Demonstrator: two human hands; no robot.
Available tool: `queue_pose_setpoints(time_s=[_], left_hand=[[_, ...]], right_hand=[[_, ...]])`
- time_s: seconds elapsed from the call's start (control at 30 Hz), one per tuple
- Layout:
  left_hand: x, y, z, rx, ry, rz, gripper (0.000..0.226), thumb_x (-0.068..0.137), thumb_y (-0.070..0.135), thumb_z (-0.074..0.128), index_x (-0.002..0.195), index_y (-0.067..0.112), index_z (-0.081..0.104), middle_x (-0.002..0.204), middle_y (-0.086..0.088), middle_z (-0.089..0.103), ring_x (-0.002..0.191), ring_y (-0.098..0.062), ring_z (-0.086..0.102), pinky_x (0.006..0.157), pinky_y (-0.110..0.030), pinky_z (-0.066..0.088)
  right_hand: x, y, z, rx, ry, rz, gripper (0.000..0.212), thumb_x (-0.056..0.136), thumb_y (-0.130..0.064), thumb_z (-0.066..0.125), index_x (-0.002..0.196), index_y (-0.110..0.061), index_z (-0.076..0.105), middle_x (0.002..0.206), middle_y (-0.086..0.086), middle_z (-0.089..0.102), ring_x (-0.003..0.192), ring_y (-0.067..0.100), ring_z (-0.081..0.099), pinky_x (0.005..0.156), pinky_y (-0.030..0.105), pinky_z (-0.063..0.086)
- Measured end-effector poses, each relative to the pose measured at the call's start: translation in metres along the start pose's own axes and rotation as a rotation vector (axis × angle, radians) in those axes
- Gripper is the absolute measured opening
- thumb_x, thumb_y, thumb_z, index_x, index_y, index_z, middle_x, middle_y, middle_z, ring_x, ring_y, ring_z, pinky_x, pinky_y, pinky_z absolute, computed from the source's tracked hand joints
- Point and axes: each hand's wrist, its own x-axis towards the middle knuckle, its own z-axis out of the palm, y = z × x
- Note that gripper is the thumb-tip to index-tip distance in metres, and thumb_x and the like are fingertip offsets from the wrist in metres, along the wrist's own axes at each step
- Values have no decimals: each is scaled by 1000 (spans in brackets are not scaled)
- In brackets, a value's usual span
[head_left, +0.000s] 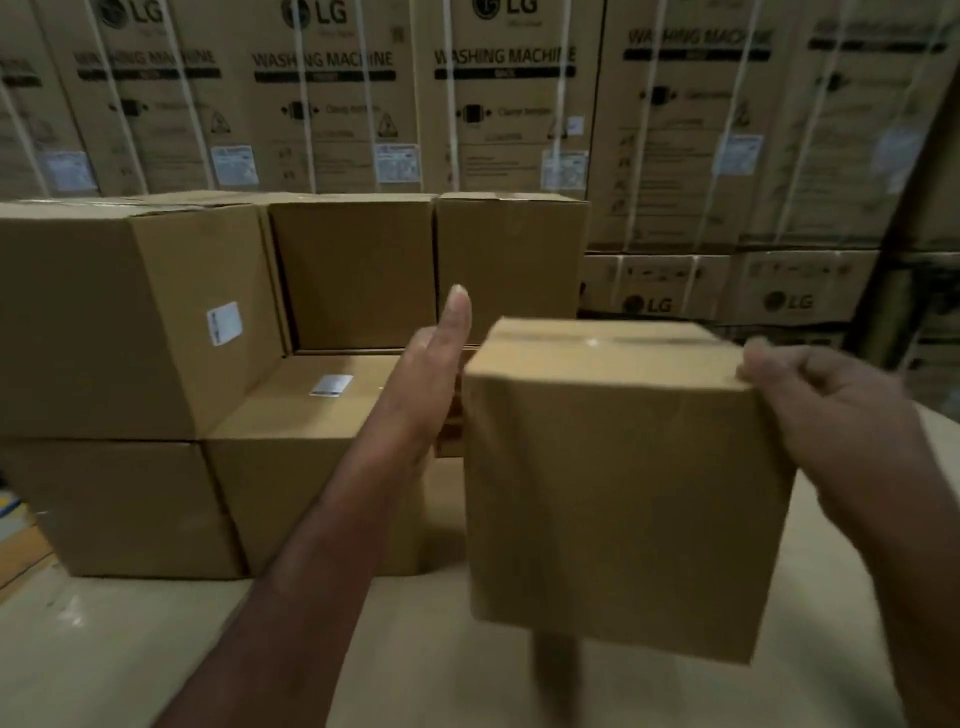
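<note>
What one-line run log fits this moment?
small box: held aloft | right hand: grips top right corner | left hand: open beside its left side | stacked boxes: ahead

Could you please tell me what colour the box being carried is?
Plain brown; the small cardboard box shows best in the head view.

small brown box (618, 499) | cardboard, taped shut on top | held up off the table | a bit tilted

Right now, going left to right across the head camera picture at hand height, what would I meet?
Big box with a white sticker → left hand → small held box → right hand gripping its top corner.
</note>
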Motion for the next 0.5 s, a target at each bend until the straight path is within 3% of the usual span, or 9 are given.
queue_pose_setpoints(time_s=[0.07, 0.13, 0.2, 0.27, 0.33, 0.4, 0.5], left_hand=[[-2, -19, 19, 78, -52, -89, 96, 61, 100, 35, 125, 33, 59, 128, -5, 62, 118, -30, 59, 104, -57, 46], [-4, -40, 34, 139, -97, -159, 83, 76, 91, 35, 130, 31, 56, 123, 0, 60, 115, -27, 59, 101, -53, 49], [-4, -56, 42, 173, -87, -235, 66, 85, 81, 38, 126, 31, 52, 116, -1, 59, 105, -25, 61, 87, -45, 56], [2, -69, 44, 211, -76, -316, 69, 88, 76, 44, 134, 26, 50, 110, -5, 60, 88, -20, 62, 64, -33, 55], [9, -80, 46, 323, -108, -364, 68, 91, 70, 51, 141, 24, 48, 104, -5, 61, 77, -17, 59, 54, -27, 49], [12, -88, 53, 400, -142, -389, 61, 92, 61, 58, 138, 21, 52, 110, -3, 63, 85, -19, 63, 61, -30, 51], [10, -99, 66, 371, -165, -398, 39, 95, 51, 61, 125, 26, 55, 119, 2, 64, 96, -19, 64, 76, -35, 55]], right_hand=[[-7, 28, -3, -88, -28, 78, 26, 94, -50, 57, 99, -26, 66, 97, -1, 63, 91, 17, 60, 74, 44, 54], [-13, 55, -7, -131, -72, 148, 21, 92, -49, 60, 93, -28, 66, 99, 0, 66, 95, 21, 62, 82, 49, 56], [-17, 76, -15, -170, -101, 207, 22, 91, -50, 62, 90, -28, 66, 100, -2, 65, 97, 22, 61, 83, 47, 54], [-17, 92, -25, -179, -113, 258, 25, 89, -51, 63, 88, -27, 67, 97, -1, 67, 93, 22, 62, 81, 49, 55], [-12, 103, -34, -169, -124, 299, 25, 88, -51, 65, 88, -26, 67, 93, 2, 68, 88, 23, 63, 82, 53, 55], [-5, 111, -36, -157, -142, 334, 24, 89, -46, 67, 95, -23, 67, 90, 6, 68, 85, 25, 64, 83, 52, 55], [1, 123, -29, -103, -247, 404, 39, 92, -39, 66, 124, -20, 57, 98, 11, 68, 85, 24, 65, 81, 44, 55]])
